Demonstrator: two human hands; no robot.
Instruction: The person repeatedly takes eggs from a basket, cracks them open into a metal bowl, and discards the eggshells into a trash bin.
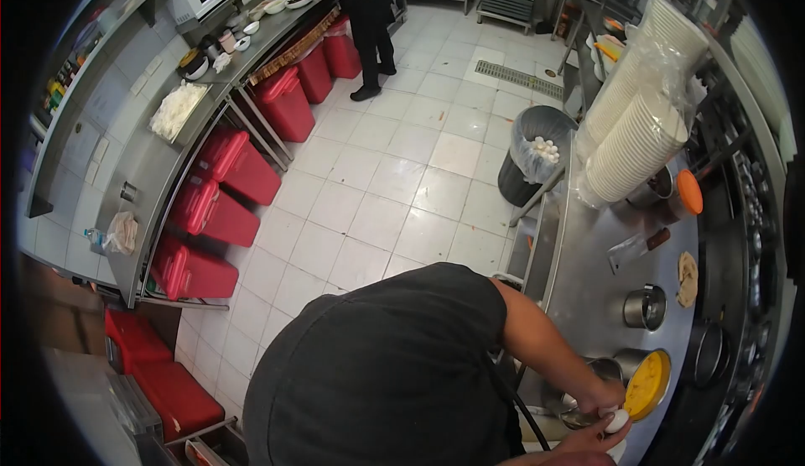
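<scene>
At the lower right, both my hands meet at a white egg [618, 421]. My left hand [599, 395], on the bare arm reaching over from the dark-shirted shoulder, has its fingers curled against the egg's upper side. From below, my right hand [585, 441] grips the egg with the thumb along it; part of this hand is cut off by the frame. Right beside them stands a metal pot with a yellow egg-like mixture [647, 385] in it. Another metal container [605, 370] sits partly hidden behind my left forearm.
Up the steel counter [579, 252] are a small metal pot [644, 307], a cleaver [637, 250] and stacked white containers [637, 147]. A bin [524, 185] holds eggshells. Red tubs [214, 212] line the opposite counter, where another person [366, 26] stands.
</scene>
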